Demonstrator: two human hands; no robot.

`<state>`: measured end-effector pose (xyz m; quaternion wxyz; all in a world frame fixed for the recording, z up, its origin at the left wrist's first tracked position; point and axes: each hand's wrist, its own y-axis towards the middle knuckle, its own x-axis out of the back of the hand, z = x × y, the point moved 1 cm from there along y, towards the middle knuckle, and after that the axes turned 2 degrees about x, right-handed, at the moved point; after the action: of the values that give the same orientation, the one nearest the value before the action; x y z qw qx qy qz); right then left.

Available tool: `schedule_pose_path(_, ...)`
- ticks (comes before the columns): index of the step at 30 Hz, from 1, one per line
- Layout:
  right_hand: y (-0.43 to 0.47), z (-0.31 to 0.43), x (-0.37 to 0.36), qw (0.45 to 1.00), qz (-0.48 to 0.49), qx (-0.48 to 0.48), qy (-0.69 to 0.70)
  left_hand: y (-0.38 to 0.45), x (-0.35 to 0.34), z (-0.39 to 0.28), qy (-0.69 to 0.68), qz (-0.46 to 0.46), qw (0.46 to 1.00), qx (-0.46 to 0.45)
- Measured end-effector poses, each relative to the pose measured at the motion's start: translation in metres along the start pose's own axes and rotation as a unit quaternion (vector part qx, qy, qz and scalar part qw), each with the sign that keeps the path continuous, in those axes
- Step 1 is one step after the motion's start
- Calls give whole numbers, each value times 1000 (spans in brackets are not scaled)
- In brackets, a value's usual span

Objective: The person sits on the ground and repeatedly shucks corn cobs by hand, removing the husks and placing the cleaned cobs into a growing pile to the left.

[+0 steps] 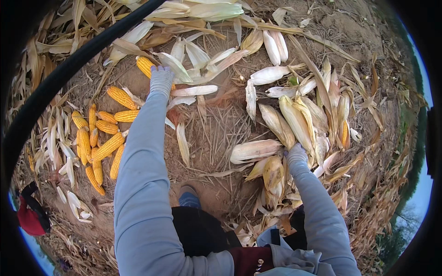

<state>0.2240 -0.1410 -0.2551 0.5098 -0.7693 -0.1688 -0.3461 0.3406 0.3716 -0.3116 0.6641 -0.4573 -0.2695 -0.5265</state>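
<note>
My left hand (161,77), in a pale knit glove, lies across a bare yellow ear of corn (144,66) with its fingers curled over the far side. Pale open husks (176,67) touch that hand. To its lower left is a pile of husked yellow ears (105,146) on the soil. My right hand (296,154), gloved alike, reaches in among ears still in their husks. Beside its fingertips are a tan husked-over ear (278,126) and a pale one (255,151); the ears partly hide the fingers, so their grip is unclear.
Dry husks and leaves (193,15) cover the far ground. More ears in husks (271,74) lie at right, one showing yellow kernels (344,132). A dark curved bar (79,55) crosses the upper left. My shoe (189,196) stands on the soil. Another person in red (32,214) is at far left.
</note>
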Motion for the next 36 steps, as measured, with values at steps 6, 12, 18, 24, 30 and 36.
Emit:
schedule_pose_path(6, -3, 1, -1, 1000, -14, 2, -7, -7, -8, 28, -118, -68, 990, 45)
schedule_pose_path(12, -4, 1, -1, 999, -40, 19, -21, -41, 1, 68, -228, -173, 956, 57)
schedule_pose_path(18, 1, -3, -4, 999, -18, 26, -15, -143, 21, 92, -214, -152, 960, 96)
schedule_pose_path(24, 1, -1, -4, 999, -29, 38, -23, -245, -34, 91, -72, 41, 945, 316)
schedule_pose_path(30, -9, -4, 2, 998, -50, 37, -6, -296, 8, 2, -292, -49, 938, 181)
schedule_pose_path(36, -4, -9, 3, 996, -47, 77, -12, -356, 32, -17, -386, -63, 911, 131)
